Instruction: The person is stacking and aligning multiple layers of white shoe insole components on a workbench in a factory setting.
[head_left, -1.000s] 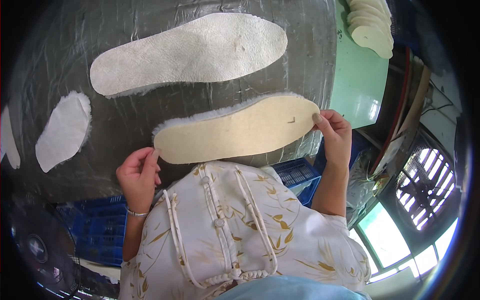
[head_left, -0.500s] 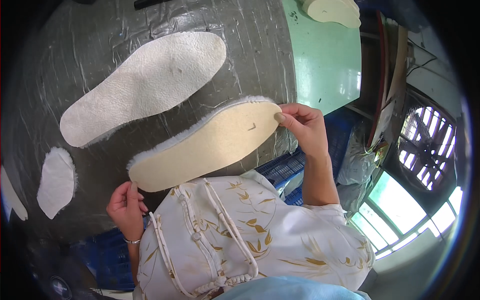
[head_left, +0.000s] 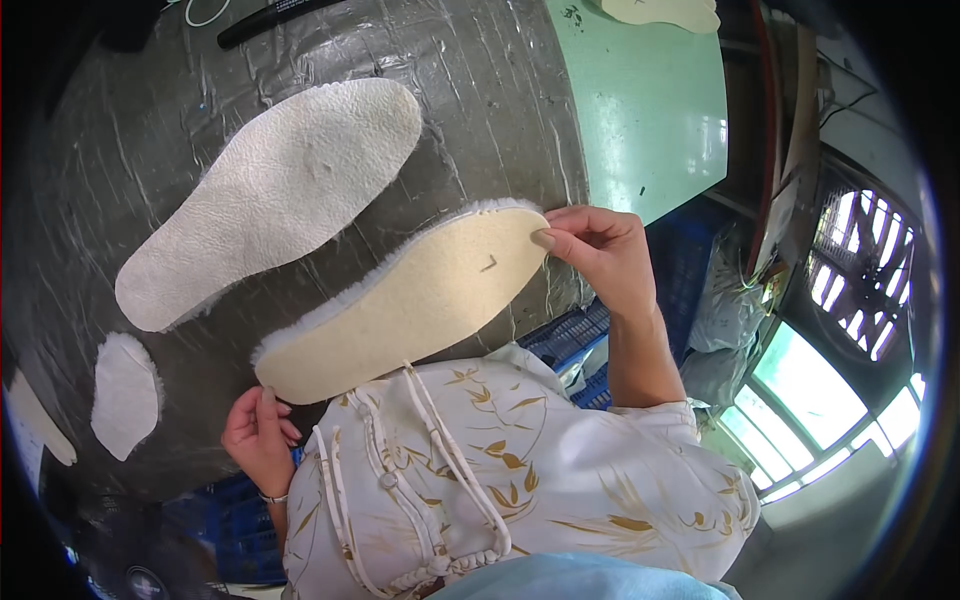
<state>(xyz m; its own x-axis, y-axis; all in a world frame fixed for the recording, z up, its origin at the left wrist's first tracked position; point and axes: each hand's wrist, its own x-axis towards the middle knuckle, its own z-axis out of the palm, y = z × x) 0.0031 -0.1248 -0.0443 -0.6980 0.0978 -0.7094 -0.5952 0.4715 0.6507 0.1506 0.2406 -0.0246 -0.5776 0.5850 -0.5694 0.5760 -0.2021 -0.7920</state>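
A: While the fleece-edged insole lies slantwise across the plastic-covered table, who has hold of it?

B: Both hands. The right hand pinches the end at about two o'clock, thumb and fingers closed narrowly on the rim. The left hand is at the other end, near seven o'clock, fingers curled against the edge; I can't quite tell if it truly grips or only steadies.

A: How would it handle?

B: Light and floppy, I'd judge. The tan face looks thin and bendable, with soft white pile around the border. Held by one end it would likely droop, so the two tips are the sensible places to take it.

A: Anything close by?

B: A larger white insole-shaped piece just above it at eleven o'clock, apart from it, and a small white scrap off at nine.
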